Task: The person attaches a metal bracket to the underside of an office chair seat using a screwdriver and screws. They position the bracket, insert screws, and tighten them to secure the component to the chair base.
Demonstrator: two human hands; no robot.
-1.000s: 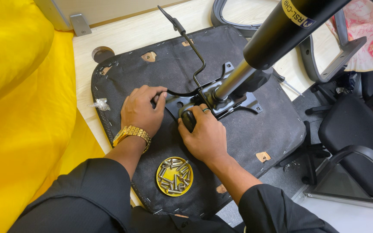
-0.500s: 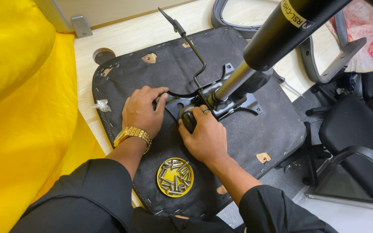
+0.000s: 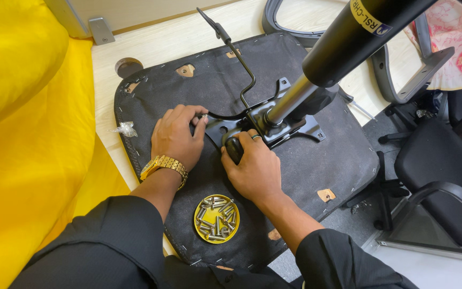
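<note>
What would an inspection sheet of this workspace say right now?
Surface: pale wooden table, partly under yellow cloth.
Job's things: upturned black seat lies on the table; black metal plate sits on it, with a gas cylinder rising from it and a bent lever.
Clutter: yellow dish of screws on the seat; small plastic bag at the seat's edge.
Grippers: left hand rests fingers at the plate's edge; right hand is closed around a black knob.
Cables: nothing seen.
Surroundings: chair armrests, a black chair, patterned pink cloth.
</note>
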